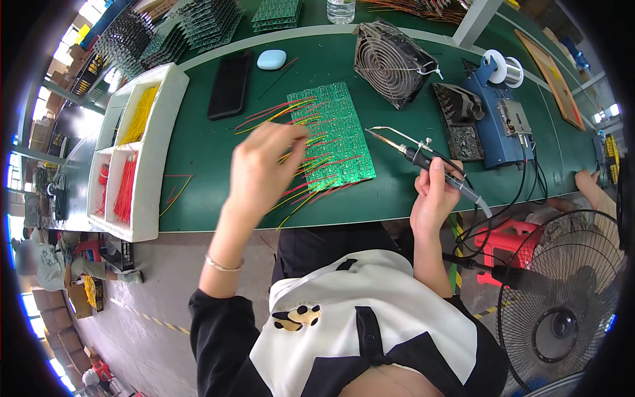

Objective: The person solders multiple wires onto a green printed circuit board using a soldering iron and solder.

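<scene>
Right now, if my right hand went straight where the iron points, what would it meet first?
The soldering iron would probably meet the green circuit board first, near its right edge; height is unclear.

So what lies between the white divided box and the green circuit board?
In the head view: a black phone toward the far side, loose wires near the box, and the left hand beside leads trailing off the circuit board.

TEXT: none readable | board (344,122): fine pale marks, too small to read | black box (124,255), left floor: pale marks, blurred
</scene>
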Available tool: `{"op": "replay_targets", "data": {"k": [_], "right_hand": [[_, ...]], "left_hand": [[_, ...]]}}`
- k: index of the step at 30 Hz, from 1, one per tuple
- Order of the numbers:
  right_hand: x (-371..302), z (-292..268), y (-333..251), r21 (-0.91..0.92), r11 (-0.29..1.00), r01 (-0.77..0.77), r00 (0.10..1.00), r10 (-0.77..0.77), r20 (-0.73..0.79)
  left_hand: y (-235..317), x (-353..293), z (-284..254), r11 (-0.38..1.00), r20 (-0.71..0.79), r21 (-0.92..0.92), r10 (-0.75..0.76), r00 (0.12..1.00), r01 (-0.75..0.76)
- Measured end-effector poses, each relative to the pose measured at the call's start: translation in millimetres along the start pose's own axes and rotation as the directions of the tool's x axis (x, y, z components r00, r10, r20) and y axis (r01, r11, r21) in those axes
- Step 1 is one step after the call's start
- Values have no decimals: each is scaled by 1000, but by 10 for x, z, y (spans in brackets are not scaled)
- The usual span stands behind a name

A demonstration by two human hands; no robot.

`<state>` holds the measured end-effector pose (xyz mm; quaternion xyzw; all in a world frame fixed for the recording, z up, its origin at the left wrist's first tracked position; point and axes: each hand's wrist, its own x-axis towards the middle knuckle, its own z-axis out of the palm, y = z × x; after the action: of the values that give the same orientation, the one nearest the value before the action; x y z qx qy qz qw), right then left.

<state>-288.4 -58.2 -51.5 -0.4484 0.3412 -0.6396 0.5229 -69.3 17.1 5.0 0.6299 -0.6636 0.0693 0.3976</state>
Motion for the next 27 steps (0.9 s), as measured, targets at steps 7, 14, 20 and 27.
{"op": "replay_targets", "data": {"k": [7, 14, 20, 27], "right_hand": [[-31, 7, -8, -6, 998, -65, 998, 65, 8], [4, 56, 33, -39, 998, -47, 999, 47, 13], [12, 26, -9, -62, 995, -73, 997, 72, -10], [12, 74, -8, -35, 990, -140, 990, 140, 3]], "left_hand": [[-36, -6, 476, 999, 47, 33, -5, 999, 4], [-68, 33, 584, 990, 139, -86, -98, 985, 111], [20, 240, 369, 971, 185, -91, -200, 962, 220], [-9, 100, 627, 984, 117, -64, -156, 981, 165]]}}
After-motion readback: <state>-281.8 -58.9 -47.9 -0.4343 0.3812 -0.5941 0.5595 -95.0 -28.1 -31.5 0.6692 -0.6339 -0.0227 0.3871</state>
